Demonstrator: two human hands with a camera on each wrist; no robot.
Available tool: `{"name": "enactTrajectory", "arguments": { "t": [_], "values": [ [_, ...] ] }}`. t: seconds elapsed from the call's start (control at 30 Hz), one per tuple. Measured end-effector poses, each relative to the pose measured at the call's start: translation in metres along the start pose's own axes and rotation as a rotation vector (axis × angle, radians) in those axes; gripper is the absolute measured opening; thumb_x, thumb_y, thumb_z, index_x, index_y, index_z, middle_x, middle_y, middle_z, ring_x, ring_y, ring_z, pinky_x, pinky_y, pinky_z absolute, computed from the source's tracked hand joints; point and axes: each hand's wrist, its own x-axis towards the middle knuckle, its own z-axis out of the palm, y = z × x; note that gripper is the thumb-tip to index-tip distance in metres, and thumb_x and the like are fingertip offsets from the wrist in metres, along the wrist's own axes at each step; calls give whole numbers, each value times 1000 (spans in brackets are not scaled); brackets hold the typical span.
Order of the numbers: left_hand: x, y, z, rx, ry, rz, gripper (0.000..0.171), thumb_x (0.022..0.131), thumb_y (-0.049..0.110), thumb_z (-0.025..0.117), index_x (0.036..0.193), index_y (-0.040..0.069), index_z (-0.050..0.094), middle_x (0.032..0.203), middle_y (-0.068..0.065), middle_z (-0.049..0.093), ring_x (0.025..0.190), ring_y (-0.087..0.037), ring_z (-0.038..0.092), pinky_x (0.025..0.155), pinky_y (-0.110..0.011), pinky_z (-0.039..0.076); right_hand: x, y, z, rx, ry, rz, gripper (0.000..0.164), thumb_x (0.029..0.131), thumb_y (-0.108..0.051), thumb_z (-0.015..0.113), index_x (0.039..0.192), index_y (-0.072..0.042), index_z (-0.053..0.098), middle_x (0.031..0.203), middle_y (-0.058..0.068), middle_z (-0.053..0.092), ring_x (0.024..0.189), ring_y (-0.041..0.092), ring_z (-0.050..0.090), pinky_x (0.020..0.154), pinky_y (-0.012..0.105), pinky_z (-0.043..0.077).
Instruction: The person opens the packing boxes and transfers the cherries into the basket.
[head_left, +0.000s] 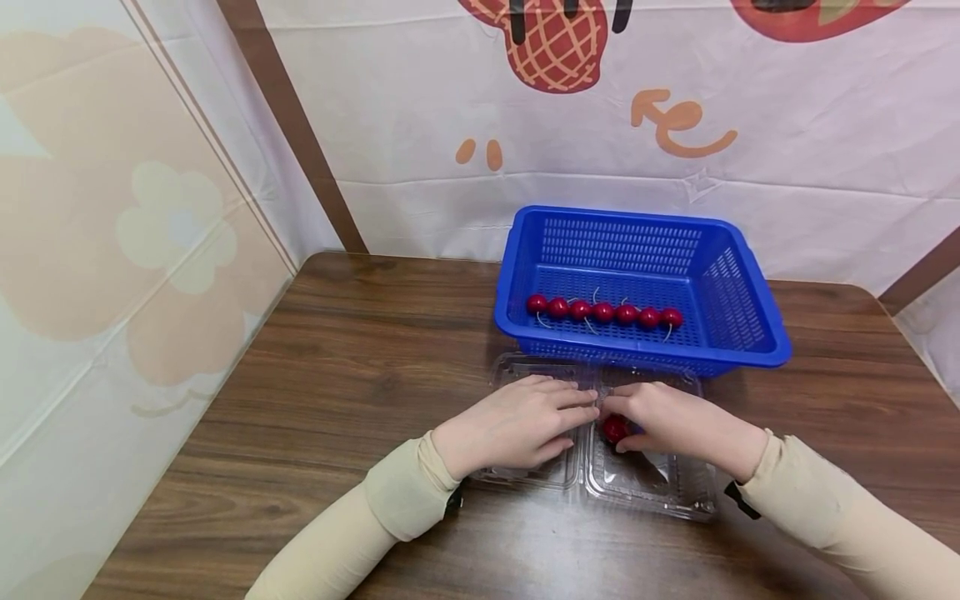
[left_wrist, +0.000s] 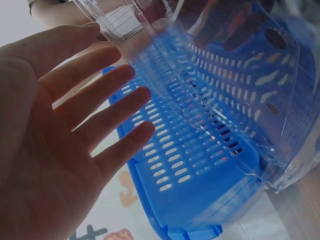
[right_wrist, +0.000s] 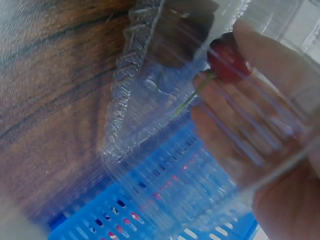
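A clear plastic clamshell box (head_left: pixel 652 502) lies opened flat on the table, its two halves side by side. My right hand (head_left: pixel 671 417) reaches into the right half and pinches a dark red cherry (head_left: pixel 615 429) between thumb and fingers. In the right wrist view the cherry (right_wrist: pixel 229 61) shows a thin green stem, seen through the box wall. Over the left half spreads my left hand (head_left: pixel 517 423), palm down, fingertips near the hinge between the halves. Its fingers (left_wrist: pixel 117 112) are straight and apart, with nothing in them.
Behind the box stands a blue perforated basket (head_left: pixel 633 217), its near wall close to the box's back edge. Several cherries (head_left: pixel 603 312) with stems lie in a row inside it. The wooden table (head_left: pixel 337 367) meets a printed cloth (head_left: pixel 420 92) at the back.
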Motion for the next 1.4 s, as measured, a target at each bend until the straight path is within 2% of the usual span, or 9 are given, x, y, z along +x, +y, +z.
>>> {"name": "enactTrajectory", "arguments": {
  "t": [0.23, 0.4, 1.07, 1.4],
  "values": [
    [1, 0, -1, -1, 4, 1, 50, 88, 32, 56, 134, 14, 51, 137, -4, 51, 124, -22, 45, 104, -37, 39, -6, -4, -10, -39, 43, 2, 33, 69, -23, 77, 96, -8, 66, 86, 1, 63, 73, 10, 60, 63, 29, 57],
    [1, 0, 0, -2, 7, 1, 49, 88, 32, 56, 133, 14, 52, 137, -5, 51, 123, -22, 46, 104, -37, 40, -10, -6, -18, -27, 98, -14, 31, 68, -19, 78, 94, -9, 66, 81, -2, 60, 70, 9, 59, 59, 25, 55],
    [2, -1, 1, 3, 12, 9, 48, 88, 33, 55, 132, 14, 53, 136, -4, 52, 122, -23, 47, 103, -37, 40, -19, -10, -47, -36, 195, -24, 30, 68, -14, 78, 95, -9, 66, 83, -1, 63, 72, 8, 60, 59, 24, 56],
    [1, 0, 0, -1, 18, 8, 48, 87, 32, 56, 132, 14, 53, 136, -5, 52, 122, -23, 46, 103, -37, 40, -23, -10, -59, -107, 269, -37, 31, 65, -13, 79, 93, -8, 67, 84, -1, 65, 73, 9, 61, 60, 26, 57]
  ]
}}
